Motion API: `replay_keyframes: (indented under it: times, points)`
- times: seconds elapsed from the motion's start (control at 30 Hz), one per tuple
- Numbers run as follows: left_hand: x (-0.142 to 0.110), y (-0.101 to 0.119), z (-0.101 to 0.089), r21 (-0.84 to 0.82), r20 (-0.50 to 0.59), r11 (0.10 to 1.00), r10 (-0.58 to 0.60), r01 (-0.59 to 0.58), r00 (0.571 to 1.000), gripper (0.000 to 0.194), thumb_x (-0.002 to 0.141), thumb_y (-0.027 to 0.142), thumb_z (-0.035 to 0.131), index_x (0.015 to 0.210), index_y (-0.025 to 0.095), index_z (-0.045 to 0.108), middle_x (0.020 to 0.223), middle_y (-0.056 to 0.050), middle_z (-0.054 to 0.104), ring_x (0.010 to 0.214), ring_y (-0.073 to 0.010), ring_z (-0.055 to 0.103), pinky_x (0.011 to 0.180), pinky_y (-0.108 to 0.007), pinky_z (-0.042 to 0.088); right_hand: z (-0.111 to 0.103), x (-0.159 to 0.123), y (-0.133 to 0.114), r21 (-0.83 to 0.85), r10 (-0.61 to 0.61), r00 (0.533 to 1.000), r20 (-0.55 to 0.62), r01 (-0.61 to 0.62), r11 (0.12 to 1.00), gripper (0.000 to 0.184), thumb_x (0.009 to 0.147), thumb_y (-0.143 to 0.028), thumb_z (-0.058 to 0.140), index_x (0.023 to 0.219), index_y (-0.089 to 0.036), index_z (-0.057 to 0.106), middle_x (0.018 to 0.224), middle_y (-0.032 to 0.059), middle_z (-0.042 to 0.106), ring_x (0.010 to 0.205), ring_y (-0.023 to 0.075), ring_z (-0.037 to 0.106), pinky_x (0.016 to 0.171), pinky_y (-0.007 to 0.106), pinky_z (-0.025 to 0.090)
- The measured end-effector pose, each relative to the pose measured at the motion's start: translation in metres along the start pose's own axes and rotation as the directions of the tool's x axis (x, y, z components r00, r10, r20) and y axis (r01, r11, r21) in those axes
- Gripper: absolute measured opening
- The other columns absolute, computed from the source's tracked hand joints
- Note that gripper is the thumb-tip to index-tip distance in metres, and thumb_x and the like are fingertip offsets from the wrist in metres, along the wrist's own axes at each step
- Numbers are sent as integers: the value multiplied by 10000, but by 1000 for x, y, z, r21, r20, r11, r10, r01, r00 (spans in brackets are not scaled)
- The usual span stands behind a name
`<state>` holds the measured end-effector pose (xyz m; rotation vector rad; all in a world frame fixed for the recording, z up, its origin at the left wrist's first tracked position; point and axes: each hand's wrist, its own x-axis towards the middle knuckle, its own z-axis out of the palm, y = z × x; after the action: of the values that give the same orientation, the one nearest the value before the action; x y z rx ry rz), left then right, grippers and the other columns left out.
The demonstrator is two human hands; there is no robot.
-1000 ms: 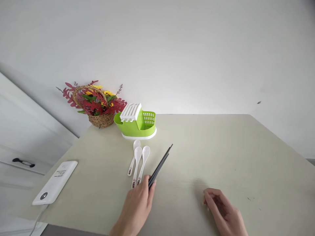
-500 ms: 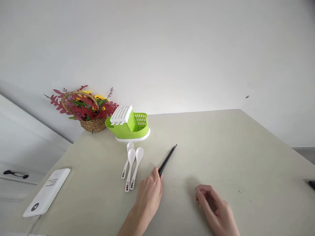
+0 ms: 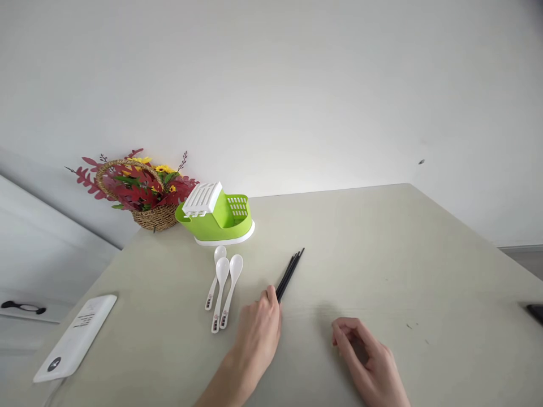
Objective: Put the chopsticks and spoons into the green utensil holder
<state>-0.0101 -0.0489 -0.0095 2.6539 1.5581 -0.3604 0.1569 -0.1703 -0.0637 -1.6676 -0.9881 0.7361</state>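
Observation:
My left hand is closed around the near ends of several black chopsticks. Their thin tips point away from me and to the right, slightly fanned; the gripped ends are hidden by my fingers. My right hand rests low over the table to the right, fingers curled and thumb against the index finger, with nothing visible in it. Left of the chopsticks lie three white spoons, bowls away from me and printed handles toward me. Behind them stands a green and white utensil holder with a slotted white top.
A wicker basket of red and yellow flowers stands at the back left, beside the holder. On the left lies a white flat device with a cable. A dark object shows at the right edge. The table meets a wall behind.
The chopstick tips have spread apart a little in my left hand, so more of them show. My right hand is nearly unchanged. The whole view has shifted slightly.

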Motion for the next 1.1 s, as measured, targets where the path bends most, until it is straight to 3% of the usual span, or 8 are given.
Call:
replay_keyframes:
  times: [0.57,0.77,0.93,1.1]
  points:
    - [-12,-1,-13,-45,2,997,-59,59,998,186,1023,317,546,1054,151,621,941,-91,679,866,-276,716,673,-350,541,-3,2,2,-23,-41,999,14,41,999,367,996,-568,517,874,-242,631,733,12,656,673,153,627,651,209,493]
    - [-20,-16,-4,-115,-221,993,-37,12,974,289,1012,430,558,1141,174,590,1022,-94,677,944,-271,688,772,-377,557,-4,2,2,-22,-12,999,33,13,1000,380,992,-584,522,870,-242,634,742,25,658,664,158,618,588,204,483]
    - [-18,-46,7,-137,-451,989,-105,48,886,369,1045,470,444,1228,167,549,1089,-137,668,1002,-293,661,869,-434,542,-3,0,2,-17,20,999,37,-20,1000,381,991,-592,515,878,-248,637,758,28,661,671,158,620,540,202,455]
    - [-17,-80,21,-105,-537,980,-198,168,820,521,1019,511,461,1338,100,478,1286,-229,600,1186,-377,577,951,-522,512,-3,0,4,-26,14,999,31,-13,1000,375,989,-586,525,879,-247,641,748,25,660,657,155,613,560,206,471]
